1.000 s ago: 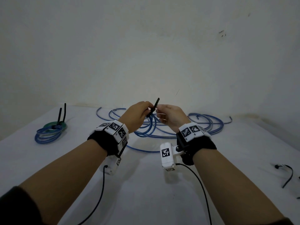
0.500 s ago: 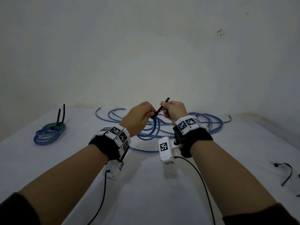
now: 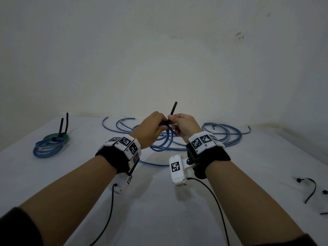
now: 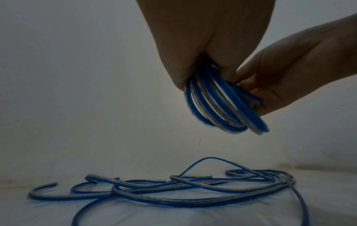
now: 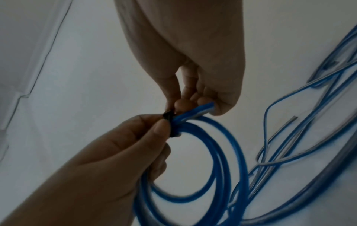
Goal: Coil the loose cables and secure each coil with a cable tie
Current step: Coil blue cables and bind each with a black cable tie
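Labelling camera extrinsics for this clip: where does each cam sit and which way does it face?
Head: on the head, facing forward and down at the table; shows both forearms, left hand, right hand.
Left wrist: under the left wrist, looking along the hand at the blue coil; loose cables beyond.
Right wrist: under the right wrist, looking at fingers pinching the black cable tie.
Shared: all three show both hands and the coil.

tied coil (image 3: 51,145) left, loose cables (image 3: 221,134) behind, probably ties (image 3: 309,189) right.
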The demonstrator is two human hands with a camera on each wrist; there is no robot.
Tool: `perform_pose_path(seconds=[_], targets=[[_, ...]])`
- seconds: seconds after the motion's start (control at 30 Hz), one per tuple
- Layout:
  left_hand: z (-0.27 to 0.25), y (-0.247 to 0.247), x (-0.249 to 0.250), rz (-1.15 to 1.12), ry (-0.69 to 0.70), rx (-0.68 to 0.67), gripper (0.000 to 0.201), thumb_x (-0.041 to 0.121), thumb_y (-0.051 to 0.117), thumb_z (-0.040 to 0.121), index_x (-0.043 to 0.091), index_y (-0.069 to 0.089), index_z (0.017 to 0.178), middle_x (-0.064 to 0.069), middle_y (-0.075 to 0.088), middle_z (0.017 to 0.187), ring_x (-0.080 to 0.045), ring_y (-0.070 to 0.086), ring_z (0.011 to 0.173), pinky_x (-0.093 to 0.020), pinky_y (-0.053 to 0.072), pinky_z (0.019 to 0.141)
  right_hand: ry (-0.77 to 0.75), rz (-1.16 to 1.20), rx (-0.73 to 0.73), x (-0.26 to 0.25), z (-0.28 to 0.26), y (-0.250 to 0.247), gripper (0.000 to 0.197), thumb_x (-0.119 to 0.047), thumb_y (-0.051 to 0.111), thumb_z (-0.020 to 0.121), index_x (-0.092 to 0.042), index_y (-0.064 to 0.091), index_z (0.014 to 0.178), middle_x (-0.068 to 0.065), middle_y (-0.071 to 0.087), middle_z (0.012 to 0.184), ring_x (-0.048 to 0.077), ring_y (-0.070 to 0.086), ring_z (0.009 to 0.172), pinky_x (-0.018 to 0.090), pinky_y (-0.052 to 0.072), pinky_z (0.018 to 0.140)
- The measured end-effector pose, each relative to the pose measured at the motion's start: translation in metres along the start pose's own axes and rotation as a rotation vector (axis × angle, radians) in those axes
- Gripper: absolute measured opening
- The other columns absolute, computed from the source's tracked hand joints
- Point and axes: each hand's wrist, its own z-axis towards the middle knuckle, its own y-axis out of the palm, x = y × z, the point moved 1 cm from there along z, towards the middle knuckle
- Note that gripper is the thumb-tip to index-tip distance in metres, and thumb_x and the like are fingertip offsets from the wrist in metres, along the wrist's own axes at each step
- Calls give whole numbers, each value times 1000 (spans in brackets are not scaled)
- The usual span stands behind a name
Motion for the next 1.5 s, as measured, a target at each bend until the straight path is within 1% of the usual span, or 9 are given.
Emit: perform_pose_path(seconds=[0.33, 0.57, 0.7, 0.83, 0.93, 1.2, 1.3, 1.4, 1.5], targets=[[2, 0, 6, 126, 71, 21, 5, 4, 50, 91, 1, 54, 92, -12, 54, 94, -19, 43, 77, -27, 32, 68, 67, -145, 109, -3, 12, 6, 27, -15, 61, 86, -19, 52, 61, -2, 48, 59, 10, 43, 53, 22, 37, 54], [-7, -6, -5, 153, -64, 78, 11, 9, 53, 92, 1, 57, 98, -14, 54, 100, -27, 53, 87, -30, 39, 75, -190, -169, 228, 7, -6, 21, 21, -23, 65, 84, -3, 63, 83, 6, 63, 71, 15, 56, 54, 33, 51, 62], [-10, -24, -19, 79, -234, 254, 17, 10, 59, 88, 1, 61, 102, -13, 57, 100, -23, 52, 94, -14, 30, 74, -178, -119, 87, 1, -10, 43, 23, -18, 52, 93, -6, 58, 75, 12, 63, 74, 26, 64, 64, 41, 59, 71], [-11, -37, -25, -113, -347, 243, 21, 7, 51, 90, -2, 64, 104, -16, 65, 102, -26, 61, 93, -34, 50, 83, -126, -50, -68, -5, -13, 68, 18, -16, 54, 93, -2, 61, 85, 19, 67, 91, 30, 67, 80, 42, 58, 76], [-20, -52, -25, -203, -333, 206, 28, -3, 41, 92, -5, 64, 107, -18, 65, 100, -26, 60, 90, -26, 49, 77, -136, -82, -65, -6, -12, 83, 22, -16, 67, 84, 0, 61, 97, 17, 68, 95, 30, 68, 85, 43, 57, 79], [-49, -96, -71, 62, -364, 168, 39, 27, 51, 95, 11, 50, 130, -12, 43, 136, -25, 33, 132, -28, 21, 107, -58, 102, -176, -9, -11, 122, 23, 7, 59, 85, 13, 57, 108, 13, 58, 70, 15, 56, 52, 19, 50, 50], [-59, -114, -87, 55, -377, 125, 31, 18, 49, 95, 9, 57, 124, -12, 54, 124, -19, 50, 111, -13, 29, 86, -33, 217, -199, -8, -11, 147, 21, 6, 58, 86, 9, 54, 106, 17, 59, 73, 11, 59, 45, 19, 53, 51], [-72, -136, -102, 105, -423, 174, 22, 21, 55, 93, 11, 67, 108, -7, 64, 103, -12, 52, 84, -16, 33, 73, -1, 229, -254, -5, -11, 175, 11, 1, 57, 89, 4, 53, 99, 18, 60, 73, 14, 61, 49, 25, 56, 57], [-90, -161, -123, 174, -502, 210, 18, 22, 58, 90, 14, 69, 102, 0, 64, 92, -11, 51, 81, -20, 34, 71, 43, -1, -395, 1, -13, 208, 13, -9, 58, 90, -5, 52, 101, 11, 65, 81, 24, 63, 66, 35, 55, 70]])
